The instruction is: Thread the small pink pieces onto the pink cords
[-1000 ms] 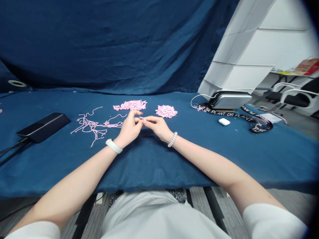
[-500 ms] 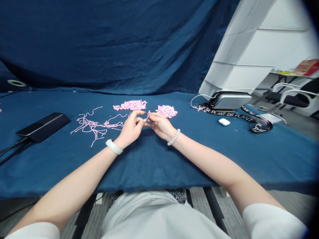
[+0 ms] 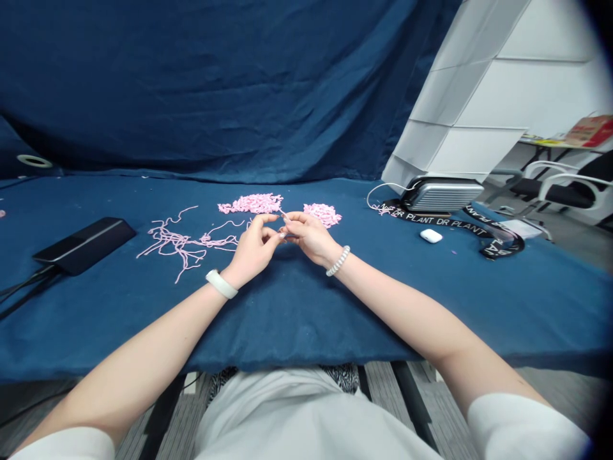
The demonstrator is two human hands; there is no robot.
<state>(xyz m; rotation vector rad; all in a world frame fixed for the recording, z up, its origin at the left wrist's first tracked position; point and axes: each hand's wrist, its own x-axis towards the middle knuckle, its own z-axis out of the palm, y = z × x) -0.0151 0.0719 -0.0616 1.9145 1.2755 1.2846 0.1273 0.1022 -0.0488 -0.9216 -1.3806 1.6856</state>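
Left hand (image 3: 253, 246): We are keeping this hand narrow, with the fingers curled inward and the fingertips (image 3: 274, 218) close to the right hand. We cannot tell whether it is gripping anything.

Right hand (image 3: 309, 236): We are pinching a thin pink strand (image 3: 282, 214) between the thumb and fingertips. The hand is narrow, and the strand's free end is angling up and away from the fingers.

Pinch point: We are working with both hands raised just above the cloth, fingertips nearly meeting at the middle. The strand is passing between the 2 piles.

Pink piles: A left pile of short pink pieces (image 3: 250, 204) and a right pile of short pink pieces (image 3: 322, 214) are lying just beyond the hands, with the strand tip near both.

Pink cords: A tangle of pink cords (image 3: 177, 241) is lying beside the left hand, on its outer side.

Table: We are working over a table (image 3: 306, 319) covered in blue cloth, with a wide band of cloth showing between the wrists and the near edge.

Side items: A black flat case (image 3: 83, 245) is lying well left. A silver hard case (image 3: 443, 195), a black lanyard (image 3: 431, 220) and a white earbud case (image 3: 431, 236) are lying well right.
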